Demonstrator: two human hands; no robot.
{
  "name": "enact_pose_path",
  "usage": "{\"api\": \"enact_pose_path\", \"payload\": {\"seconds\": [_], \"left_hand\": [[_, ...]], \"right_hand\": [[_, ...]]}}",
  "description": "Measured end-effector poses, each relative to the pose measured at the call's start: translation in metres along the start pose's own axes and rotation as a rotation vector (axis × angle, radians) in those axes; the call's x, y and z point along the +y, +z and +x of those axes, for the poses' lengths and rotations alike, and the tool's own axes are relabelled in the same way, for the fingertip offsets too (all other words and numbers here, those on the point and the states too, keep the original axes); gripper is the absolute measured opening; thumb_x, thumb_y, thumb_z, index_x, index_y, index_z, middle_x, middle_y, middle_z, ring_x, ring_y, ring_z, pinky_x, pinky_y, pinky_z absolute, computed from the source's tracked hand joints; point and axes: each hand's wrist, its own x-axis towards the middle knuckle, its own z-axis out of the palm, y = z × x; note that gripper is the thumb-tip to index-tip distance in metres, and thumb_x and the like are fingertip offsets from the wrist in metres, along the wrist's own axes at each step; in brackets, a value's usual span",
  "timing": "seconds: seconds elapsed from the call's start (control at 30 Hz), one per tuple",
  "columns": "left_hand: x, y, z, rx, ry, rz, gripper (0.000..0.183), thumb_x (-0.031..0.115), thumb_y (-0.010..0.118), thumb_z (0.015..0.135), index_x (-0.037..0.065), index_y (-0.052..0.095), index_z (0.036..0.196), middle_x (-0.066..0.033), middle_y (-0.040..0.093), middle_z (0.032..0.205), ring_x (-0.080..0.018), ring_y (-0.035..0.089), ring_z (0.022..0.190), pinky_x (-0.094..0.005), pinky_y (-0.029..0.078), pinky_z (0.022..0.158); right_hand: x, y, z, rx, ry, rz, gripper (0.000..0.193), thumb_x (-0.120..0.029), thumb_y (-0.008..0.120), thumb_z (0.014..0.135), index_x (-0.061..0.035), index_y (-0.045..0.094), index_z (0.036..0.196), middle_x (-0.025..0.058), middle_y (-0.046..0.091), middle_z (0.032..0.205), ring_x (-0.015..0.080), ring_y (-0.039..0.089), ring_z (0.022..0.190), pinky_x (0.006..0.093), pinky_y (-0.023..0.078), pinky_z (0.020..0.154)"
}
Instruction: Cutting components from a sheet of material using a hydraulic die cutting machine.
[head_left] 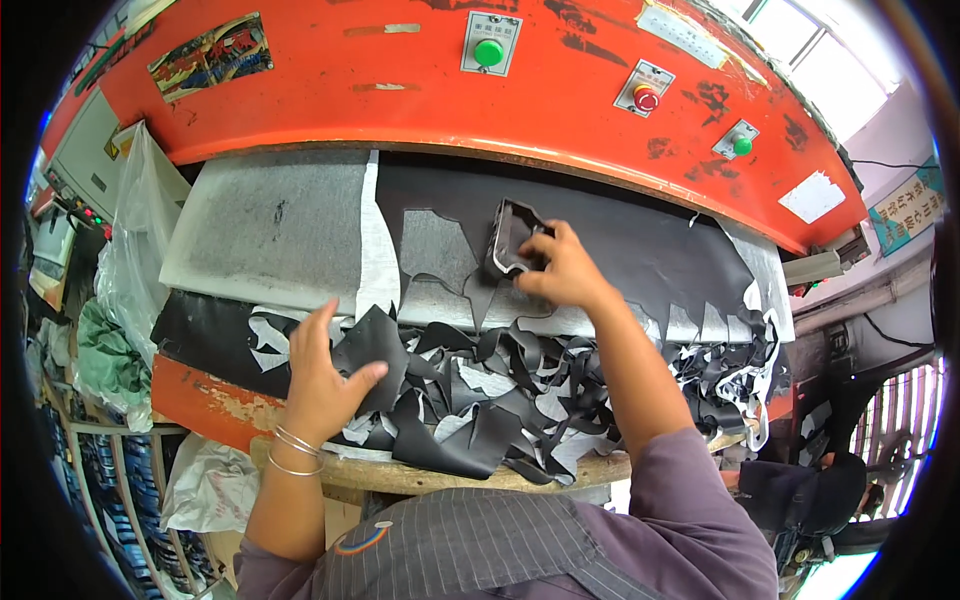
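- The right hand (568, 268) bends its fingers and thumb over the near right rim of a hollow metal die (498, 238), pinching it
- The die sits on a black sheet (640, 240), just right of a cut-out gap that shows the grey worktop (270, 220) below
- The left hand (325, 385) is spread, thumb apart from the fingers, beside a dark offcut (378, 345); whether they touch I cannot tell
- A white strip (377, 250) runs along the sheet's left edge
- Black and white scraps (465, 450) heap along the near side
- Behind stands a red machine (400, 115) with a green button (488, 52) and a red button (646, 98)
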Motion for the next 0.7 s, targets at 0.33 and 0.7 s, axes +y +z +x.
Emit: {"api": "enact_pose_path", "payload": {"seconds": [0.33,0.7], "left_hand": [[0.036,0.141,0.069,-0.183,-0.022,-0.297,0.079,0.009,0.057,0.08,-0.002,0.016,0.146,-0.0178,0.058,0.127,-0.0348,0.048,0.124,-0.0447,0.029,0.108],[0.04,0.163,0.085,-0.122,0.083,-0.227,0.075,0.005,0.049,0.08,-0.012,0.012,0.143,-0.0175,0.055,0.131,-0.0308,0.048,0.125,-0.0438,0.025,0.112]], "right_hand": [[0.023,0.03,-0.02,0.287,-0.166,-0.163,0.083,-0.034,0.077,0.066,-0.0055,0.044,0.136,0.0265,0.041,0.138,0.0411,0.043,0.125,0.0466,0.035,0.104],[0.038,0.027,-0.026,0.302,-0.143,-0.272,0.084,-0.035,0.075,0.073,0.0035,0.037,0.138,0.0238,0.051,0.132,0.0347,0.048,0.124,0.0474,0.029,0.109]]}}
